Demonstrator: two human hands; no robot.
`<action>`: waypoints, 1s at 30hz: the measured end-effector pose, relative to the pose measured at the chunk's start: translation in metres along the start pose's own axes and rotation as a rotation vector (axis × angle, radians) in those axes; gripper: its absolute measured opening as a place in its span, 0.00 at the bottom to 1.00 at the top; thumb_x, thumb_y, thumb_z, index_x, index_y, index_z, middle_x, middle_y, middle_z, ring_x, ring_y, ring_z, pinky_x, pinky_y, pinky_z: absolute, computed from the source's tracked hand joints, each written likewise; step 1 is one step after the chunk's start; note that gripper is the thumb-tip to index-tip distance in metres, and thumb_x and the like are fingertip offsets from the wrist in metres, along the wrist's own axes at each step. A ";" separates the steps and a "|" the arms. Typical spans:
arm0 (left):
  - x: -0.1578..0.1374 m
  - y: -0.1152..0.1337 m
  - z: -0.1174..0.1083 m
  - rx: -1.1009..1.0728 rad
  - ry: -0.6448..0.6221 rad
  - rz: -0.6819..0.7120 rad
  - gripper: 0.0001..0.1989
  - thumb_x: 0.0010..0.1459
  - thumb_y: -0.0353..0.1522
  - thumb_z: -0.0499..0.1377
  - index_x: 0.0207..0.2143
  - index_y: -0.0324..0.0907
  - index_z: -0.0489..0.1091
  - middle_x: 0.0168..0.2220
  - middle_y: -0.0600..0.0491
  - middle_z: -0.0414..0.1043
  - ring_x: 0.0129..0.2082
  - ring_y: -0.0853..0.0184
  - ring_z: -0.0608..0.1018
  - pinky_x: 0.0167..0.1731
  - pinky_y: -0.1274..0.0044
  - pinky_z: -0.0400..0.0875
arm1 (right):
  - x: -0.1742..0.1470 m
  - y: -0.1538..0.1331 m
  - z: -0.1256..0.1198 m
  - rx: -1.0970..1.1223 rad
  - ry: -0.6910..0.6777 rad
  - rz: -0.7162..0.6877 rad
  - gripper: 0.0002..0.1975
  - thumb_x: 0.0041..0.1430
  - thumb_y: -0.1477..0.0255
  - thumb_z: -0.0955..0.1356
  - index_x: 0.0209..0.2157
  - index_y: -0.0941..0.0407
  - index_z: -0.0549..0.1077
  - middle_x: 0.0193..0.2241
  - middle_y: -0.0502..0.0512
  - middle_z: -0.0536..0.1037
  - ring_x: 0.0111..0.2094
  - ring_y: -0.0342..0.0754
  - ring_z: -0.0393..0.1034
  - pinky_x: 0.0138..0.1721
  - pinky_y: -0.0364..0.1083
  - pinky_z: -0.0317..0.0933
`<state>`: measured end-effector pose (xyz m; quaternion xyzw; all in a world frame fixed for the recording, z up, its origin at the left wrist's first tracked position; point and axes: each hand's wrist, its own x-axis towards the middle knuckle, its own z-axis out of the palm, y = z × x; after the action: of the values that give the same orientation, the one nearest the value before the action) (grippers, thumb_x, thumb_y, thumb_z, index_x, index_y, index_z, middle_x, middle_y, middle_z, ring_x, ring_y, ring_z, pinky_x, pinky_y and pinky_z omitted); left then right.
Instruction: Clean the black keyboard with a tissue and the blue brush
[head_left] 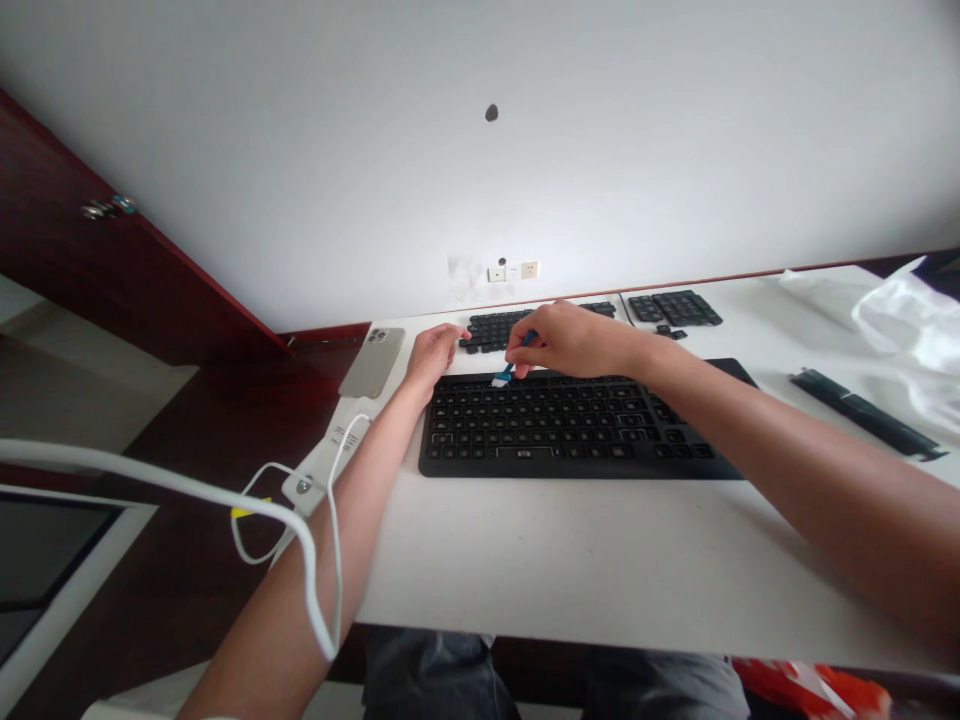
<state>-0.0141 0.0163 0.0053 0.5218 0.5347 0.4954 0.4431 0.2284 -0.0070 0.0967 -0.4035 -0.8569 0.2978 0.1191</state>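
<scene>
A black keyboard base (525,473) lies on the white table, its key positions bare of caps. My right hand (553,338) pinches a small blue brush (506,374), its white bristles on the far left part of the base. At the far left corner of the base rests my left hand (437,352), fingers partly stretched toward the loose keycaps; what its underside touches is hidden. Those black keycaps (491,330) are laid out in rows behind the base, partly covered by my right hand. Another group of keycaps (679,308) sits farther right.
To the left are a phone (373,362) and a white power strip (330,455) with a white cable (285,515) looping over my left forearm. A long black strip (862,410) and white plastic bag (911,320) lie right. Behind stands a wall with sockets (513,271).
</scene>
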 end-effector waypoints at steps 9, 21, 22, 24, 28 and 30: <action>0.000 0.000 0.000 -0.008 -0.003 -0.002 0.12 0.56 0.39 0.62 0.32 0.38 0.78 0.18 0.62 0.52 0.18 0.74 0.53 0.22 0.77 0.43 | 0.000 0.002 0.001 -0.021 0.021 0.001 0.09 0.65 0.71 0.70 0.34 0.55 0.84 0.32 0.55 0.88 0.34 0.49 0.81 0.39 0.49 0.68; 0.002 -0.002 -0.001 -0.017 -0.022 0.003 0.12 0.55 0.40 0.64 0.31 0.39 0.78 0.18 0.63 0.49 0.19 0.74 0.51 0.22 0.78 0.44 | 0.007 0.012 0.012 -0.057 -0.002 -0.122 0.15 0.70 0.69 0.67 0.37 0.57 0.86 0.32 0.58 0.86 0.33 0.50 0.78 0.40 0.50 0.64; 0.002 -0.002 -0.001 -0.019 -0.022 0.002 0.12 0.55 0.40 0.64 0.31 0.39 0.78 0.18 0.63 0.49 0.19 0.74 0.51 0.22 0.78 0.43 | 0.007 0.012 0.011 -0.091 -0.005 -0.130 0.16 0.70 0.69 0.66 0.35 0.58 0.85 0.32 0.58 0.86 0.32 0.50 0.77 0.40 0.50 0.63; 0.001 -0.001 0.000 -0.019 -0.015 0.001 0.12 0.55 0.39 0.63 0.31 0.39 0.78 0.18 0.62 0.49 0.19 0.74 0.51 0.21 0.78 0.43 | 0.006 0.013 0.009 -0.146 -0.009 -0.129 0.17 0.71 0.69 0.66 0.32 0.57 0.84 0.30 0.58 0.85 0.31 0.49 0.75 0.39 0.50 0.62; 0.000 0.000 0.000 -0.016 -0.007 -0.003 0.11 0.56 0.39 0.63 0.31 0.39 0.78 0.18 0.62 0.50 0.19 0.74 0.52 0.22 0.77 0.43 | 0.004 0.010 0.005 -0.147 0.000 -0.136 0.18 0.72 0.67 0.65 0.31 0.57 0.83 0.31 0.59 0.85 0.31 0.49 0.74 0.40 0.50 0.61; 0.000 0.000 0.001 -0.014 -0.007 0.003 0.11 0.56 0.38 0.63 0.31 0.39 0.78 0.18 0.62 0.50 0.19 0.74 0.52 0.22 0.77 0.44 | 0.004 0.009 0.004 -0.157 -0.028 -0.131 0.19 0.72 0.67 0.65 0.31 0.57 0.83 0.32 0.59 0.85 0.31 0.49 0.74 0.40 0.50 0.62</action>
<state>-0.0136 0.0165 0.0051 0.5212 0.5288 0.4983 0.4478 0.2295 -0.0017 0.0879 -0.3504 -0.9038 0.2269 0.0942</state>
